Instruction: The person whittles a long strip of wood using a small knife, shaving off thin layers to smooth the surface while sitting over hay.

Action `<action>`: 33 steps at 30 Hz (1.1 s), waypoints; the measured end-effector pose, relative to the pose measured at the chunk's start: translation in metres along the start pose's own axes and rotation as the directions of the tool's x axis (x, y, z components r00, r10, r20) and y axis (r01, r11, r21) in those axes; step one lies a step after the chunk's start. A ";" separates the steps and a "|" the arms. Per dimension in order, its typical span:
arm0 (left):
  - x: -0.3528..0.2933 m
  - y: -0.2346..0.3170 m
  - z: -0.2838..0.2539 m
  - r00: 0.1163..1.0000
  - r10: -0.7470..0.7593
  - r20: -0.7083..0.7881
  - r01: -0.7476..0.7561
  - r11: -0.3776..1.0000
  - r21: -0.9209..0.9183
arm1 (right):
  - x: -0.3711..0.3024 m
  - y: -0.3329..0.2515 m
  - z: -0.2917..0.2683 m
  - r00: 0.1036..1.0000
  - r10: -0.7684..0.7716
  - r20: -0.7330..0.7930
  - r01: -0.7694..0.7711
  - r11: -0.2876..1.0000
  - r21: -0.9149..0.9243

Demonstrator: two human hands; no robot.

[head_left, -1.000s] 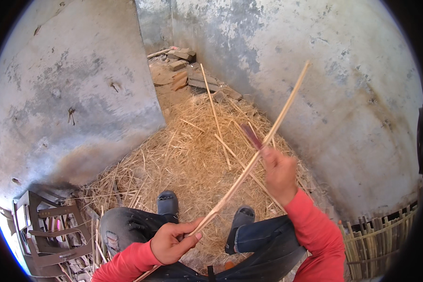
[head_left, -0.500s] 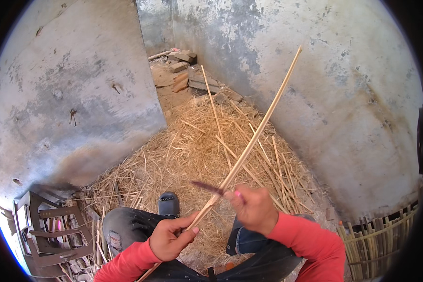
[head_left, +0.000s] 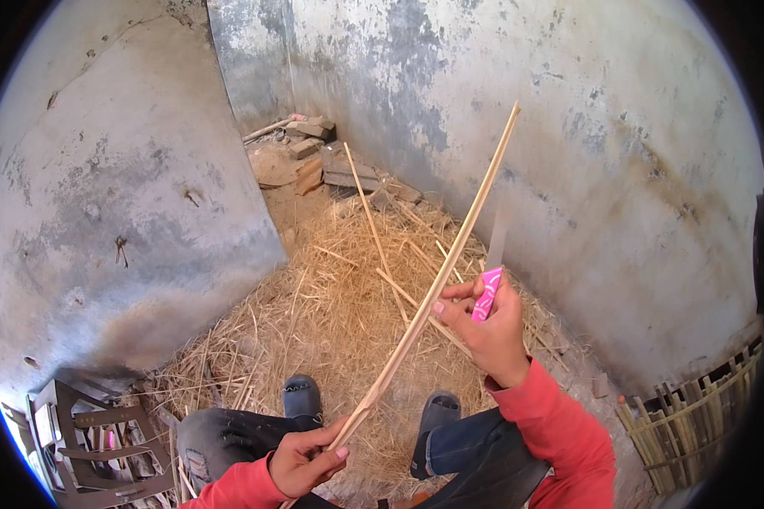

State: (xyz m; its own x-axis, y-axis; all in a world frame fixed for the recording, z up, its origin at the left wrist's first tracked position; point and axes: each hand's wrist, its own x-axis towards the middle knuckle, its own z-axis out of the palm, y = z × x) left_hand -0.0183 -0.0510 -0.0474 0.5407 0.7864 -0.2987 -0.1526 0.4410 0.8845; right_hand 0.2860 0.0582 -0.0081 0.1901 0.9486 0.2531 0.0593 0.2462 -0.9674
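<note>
A long pale bamboo strip [head_left: 459,242] slants from between my knees up toward the right-hand wall. Low on it, my left hand [head_left: 306,464] is closed round the strip, thumb on top. My right hand [head_left: 494,332] holds a knife [head_left: 486,294] with a patterned pink handle, its blurred blade pointing up and away from the strip. The right thumb and a fingertip meet the strip about midway along, seeming to touch it. Near the left hand the strip shows a notch or rough spot.
Shavings [head_left: 331,297] and loose strips [head_left: 367,204] cover the floor ahead, between my sandalled feet and the walls. Bricks [head_left: 310,140] lie in the far corner. At left stands a brown frame-like chair [head_left: 102,437]; at right, a slatted basket [head_left: 692,424].
My right hand has moved up along the strip, and the knife has turned from lying across it to blade up beside it. The view has shifted slightly.
</note>
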 end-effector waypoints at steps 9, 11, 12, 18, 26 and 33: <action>-0.003 -0.004 -0.004 0.991 -0.024 0.130 0.035 0.996 -0.083 | 0.013 0.004 -0.019 0.995 0.023 -0.097 -0.007 0.986 0.167; 0.001 -0.004 -0.008 0.971 -0.027 0.236 0.045 0.997 -0.070 | 0.017 0.002 -0.026 0.988 -0.003 -0.153 0.035 0.977 0.210; 0.001 -0.004 -0.008 0.970 -0.045 0.239 0.059 0.997 -0.051 | 0.018 0.001 -0.030 0.984 -0.010 -0.176 0.046 0.978 0.201; 0.002 0.017 -0.001 0.967 -0.106 0.231 0.061 0.979 0.192 | 0.021 -0.003 -0.048 0.970 -0.053 -0.236 0.086 0.988 0.130; 0.022 0.099 0.003 0.706 0.658 0.260 -0.583 0.333 0.741 | 0.002 0.004 -0.029 0.990 -0.011 -0.141 0.028 0.992 0.119; -0.037 0.193 0.033 -0.082 0.991 0.104 -0.414 -0.129 0.901 | -0.003 -0.007 -0.023 0.993 -0.053 -0.110 0.065 0.992 0.112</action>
State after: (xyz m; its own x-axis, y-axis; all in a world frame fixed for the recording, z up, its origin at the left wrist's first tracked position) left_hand -0.0402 -0.0095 0.1459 -0.1096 0.3274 0.9385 0.5417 -0.7720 0.3326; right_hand 0.3081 0.0493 -0.0014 0.2930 0.9067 0.3034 -0.0382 0.3282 -0.9438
